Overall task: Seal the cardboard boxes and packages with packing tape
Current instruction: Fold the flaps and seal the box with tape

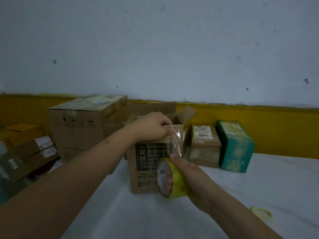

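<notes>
— Closest to the camera are my two arms, the left forearm (77,169) and the right forearm (233,204), reaching out over the desk (259,187).

— And the hands?

— They are apart, one above the other. My left hand (151,128) pinches the free end of the clear tape (175,142) near the upper front edge of the cardboard box (146,169). My right hand (188,176) is lower, with its fingers pushed through the core of the tape roll (174,180).

— Why do you hold it like this?

— I think the strip must be tight between the two hands, so that it does not fold and stick to itself. On my fingers the roll can turn and give more tape.

— Where is the box?

— It stands upright on the desk, just behind the roll. Its flaps stand up at the back, so the top does not look closed yet.

— What is around it?

— A big brown box (82,128) is just beside it on the left. On the right are a small brown packet (202,149) and a green box (236,147), side by side. A yellow ring (262,213), maybe an empty tape core, lies near my right forearm.

— Is something in the way?

— Mostly the raised flaps. The packet is also near, so I expect little room for the roll on that side.
</notes>
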The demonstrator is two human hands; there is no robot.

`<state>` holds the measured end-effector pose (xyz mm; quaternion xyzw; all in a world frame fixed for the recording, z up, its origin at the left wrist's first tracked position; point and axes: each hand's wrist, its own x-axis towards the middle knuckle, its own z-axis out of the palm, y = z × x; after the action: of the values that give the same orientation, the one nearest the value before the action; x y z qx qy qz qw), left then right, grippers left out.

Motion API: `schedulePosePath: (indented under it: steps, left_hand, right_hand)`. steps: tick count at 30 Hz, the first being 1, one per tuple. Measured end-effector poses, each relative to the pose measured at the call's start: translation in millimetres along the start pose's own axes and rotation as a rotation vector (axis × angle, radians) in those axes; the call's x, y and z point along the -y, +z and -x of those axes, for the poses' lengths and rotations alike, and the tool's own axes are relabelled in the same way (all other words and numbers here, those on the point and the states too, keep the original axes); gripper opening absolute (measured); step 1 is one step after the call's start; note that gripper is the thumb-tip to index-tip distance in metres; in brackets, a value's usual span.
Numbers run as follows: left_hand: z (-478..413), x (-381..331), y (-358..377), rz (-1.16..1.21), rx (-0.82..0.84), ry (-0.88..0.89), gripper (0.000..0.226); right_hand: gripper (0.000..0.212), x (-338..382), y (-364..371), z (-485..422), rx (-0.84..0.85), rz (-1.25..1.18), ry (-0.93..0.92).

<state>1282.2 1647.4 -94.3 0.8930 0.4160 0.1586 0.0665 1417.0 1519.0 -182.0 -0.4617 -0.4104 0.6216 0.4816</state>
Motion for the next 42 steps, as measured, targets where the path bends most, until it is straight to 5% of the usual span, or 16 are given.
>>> schedulePosePath:
  steps: [5,8,11,20,26,32,36,39,42]
  left_hand:
    - [24.7,11.4,0.2,-0.079,-0.136,0.302,0.039]
    - [37.4,20.7,-4.8,-0.517,-0.101,0.539,0.067]
    - [44.7,24.0,-5.2,-0.729,-0.032,0.543,0.09]
    - [26.3,-14.8,-21.1,-0.412,0.163,0.221,0.065]
    - [11.8,-36.8,-61.5,-0.287,0.308,0.206,0.04]
    - [9.0,-36.0,-79.7,-0.063,0.469,0.017,0.043]
    - [6.5,-27.6,-67.2,-0.17,0.305,0.126,0.039]
    - [3.1,-21.1,-59.0,-0.138,0.155,0.168,0.015]
    - [-3.9,-19.0,-55.3,-0.101,0.097,0.173,0.025]
  right_hand:
    - [0.032,5.5,11.2,3.3,0.037,0.073,-0.066]
    - [0.029,1.8,10.7,7.6,0.045,0.09,-0.013]
    - [0.031,-4.3,8.7,7.3,0.014,0.117,-0.02]
    - [0.026,-3.7,20.5,7.6,-0.018,0.077,-0.152]
    - [0.028,22.2,22.2,-0.3,0.03,0.14,-0.235]
    - [0.03,40.8,20.2,-7.5,0.064,0.099,-0.257]
    - [0.025,46.0,20.8,-12.7,0.048,0.065,-0.266]
    - [0.024,47.7,21.9,-14.5,0.02,0.087,-0.3]
    - [0.029,51.5,22.4,-14.5,0.008,0.134,-0.385]
